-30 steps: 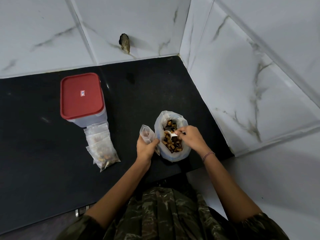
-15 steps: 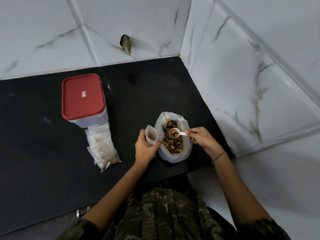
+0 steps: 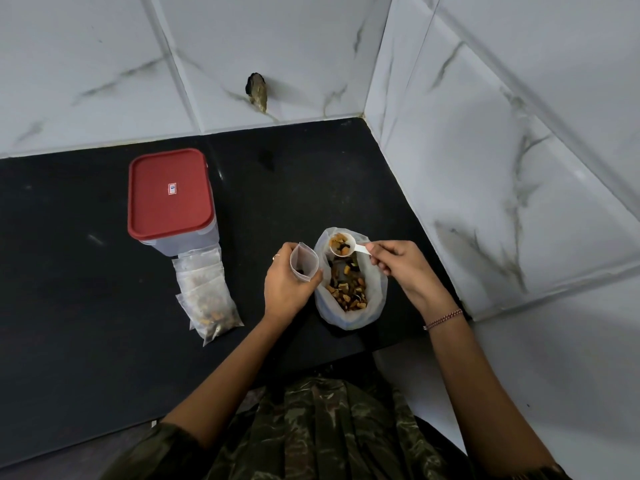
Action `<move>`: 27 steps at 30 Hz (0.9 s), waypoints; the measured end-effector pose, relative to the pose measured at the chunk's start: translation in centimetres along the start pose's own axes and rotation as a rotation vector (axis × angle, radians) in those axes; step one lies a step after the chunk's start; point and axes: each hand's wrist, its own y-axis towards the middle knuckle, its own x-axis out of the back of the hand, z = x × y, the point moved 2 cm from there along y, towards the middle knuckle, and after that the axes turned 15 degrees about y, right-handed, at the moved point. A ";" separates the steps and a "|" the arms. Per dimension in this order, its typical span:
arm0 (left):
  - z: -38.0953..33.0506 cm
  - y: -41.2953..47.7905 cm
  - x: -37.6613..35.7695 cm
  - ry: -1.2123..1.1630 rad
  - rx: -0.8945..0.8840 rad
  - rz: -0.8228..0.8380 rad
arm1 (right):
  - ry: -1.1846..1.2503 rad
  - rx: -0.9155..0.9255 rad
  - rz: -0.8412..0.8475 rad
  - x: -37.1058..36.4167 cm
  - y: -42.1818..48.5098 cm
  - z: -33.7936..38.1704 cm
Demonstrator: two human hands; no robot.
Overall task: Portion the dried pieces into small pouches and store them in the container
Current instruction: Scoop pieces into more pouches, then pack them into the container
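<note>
Your left hand point(image 3: 285, 289) grips an open pouch point(image 3: 304, 263), mouth up, with a few dark bits at the bottom. Your right hand point(image 3: 398, 268) pinches the handle of a loaded scoop point(image 3: 341, 245), its bowl level over the bag's point(image 3: 349, 317) far rim. The pouch mouth lies between 8 and 9 o'clock from the bowl, near but apart. The scoop's long axis runs 3 to 9, bowl end toward the pouch. Likely next: carry it left and tip. Filled pouches point(image 3: 207, 299) lie at 9 o'clock, by the lidded container point(image 3: 169, 199).
</note>
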 end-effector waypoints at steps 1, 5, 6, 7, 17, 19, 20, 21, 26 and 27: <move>-0.1 0.1 0.0 0.026 -0.013 -0.004 | 0.011 0.008 0.023 -0.5 -0.3 0.6; -0.4 0.4 0.1 0.073 -0.054 -0.015 | -0.095 0.053 0.064 -2.8 -0.9 1.4; -0.4 0.4 0.1 0.076 -0.054 -0.017 | -0.162 0.079 0.059 -3.2 -0.8 1.3; -0.5 0.5 0.1 0.076 -0.048 -0.019 | -0.252 0.120 0.049 -3.6 -0.7 1.1; -1.0 1.1 0.7 -0.003 0.031 -0.014 | -0.805 0.703 0.047 -6.6 -1.6 -0.5; -1.0 1.3 0.9 0.001 0.042 -0.012 | -0.922 0.806 0.043 -6.5 -1.6 -1.1; -1.0 1.3 0.9 0.003 0.046 -0.006 | -0.978 0.850 0.031 -6.4 -1.5 -1.5; -1.0 1.4 0.9 0.004 0.046 -0.001 | -1.004 0.895 0.006 -6.3 -1.5 -1.7; -0.7 1.5 1.0 0.007 0.052 0.023 | -0.448 0.651 -0.100 -6.0 -1.6 -1.2; -0.7 1.6 0.9 0.016 0.053 0.024 | -0.371 0.573 -0.113 -5.9 -1.4 -1.2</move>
